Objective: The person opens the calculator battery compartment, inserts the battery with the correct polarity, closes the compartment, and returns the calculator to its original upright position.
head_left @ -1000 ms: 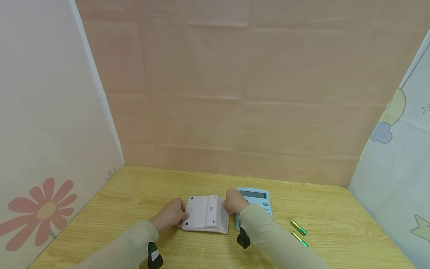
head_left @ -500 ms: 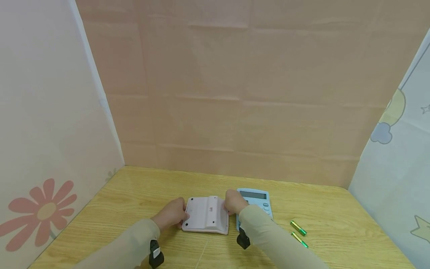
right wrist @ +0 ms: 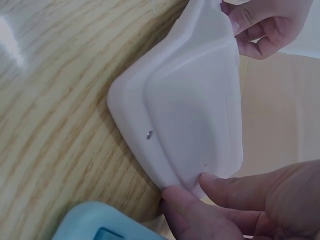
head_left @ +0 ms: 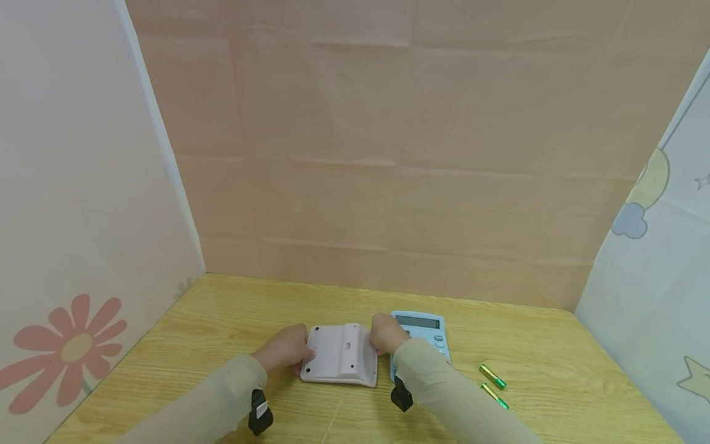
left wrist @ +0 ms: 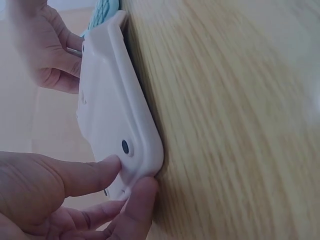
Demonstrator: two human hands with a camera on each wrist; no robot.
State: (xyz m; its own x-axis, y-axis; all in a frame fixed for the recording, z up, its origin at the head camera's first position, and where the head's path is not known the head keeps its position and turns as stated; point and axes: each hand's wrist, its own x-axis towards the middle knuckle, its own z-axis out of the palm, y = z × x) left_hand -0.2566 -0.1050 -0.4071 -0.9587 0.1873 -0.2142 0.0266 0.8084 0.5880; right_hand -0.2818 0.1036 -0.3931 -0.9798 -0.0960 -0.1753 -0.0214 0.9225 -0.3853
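A pale pink calculator (head_left: 328,353) lies face down, its back with dark rubber feet and small screws turned up. My left hand (head_left: 284,346) pinches its left edge; in the left wrist view the thumb presses the back beside a black foot and fingers curl under the rim. At the right edge, my right hand (head_left: 386,333) pinches the casing between thumb and fingers, as the right wrist view (right wrist: 240,200) shows. The keys and display of this calculator are hidden underneath. A light blue calculator (head_left: 431,333) lies face up, partly covered by my right hand and sleeve.
Two green-and-gold batteries (head_left: 492,375) lie on the wooden table (head_left: 560,370) to the right of my right forearm. A brown covering (head_left: 388,154) rises behind the table's back edge, and printed white sheets (head_left: 72,185) stand at both sides.
My left hand and forearm have shifted slightly rightward, the thumb reaching a little further onto the pink calculator. The right hand and both calculators stay practically where they were.
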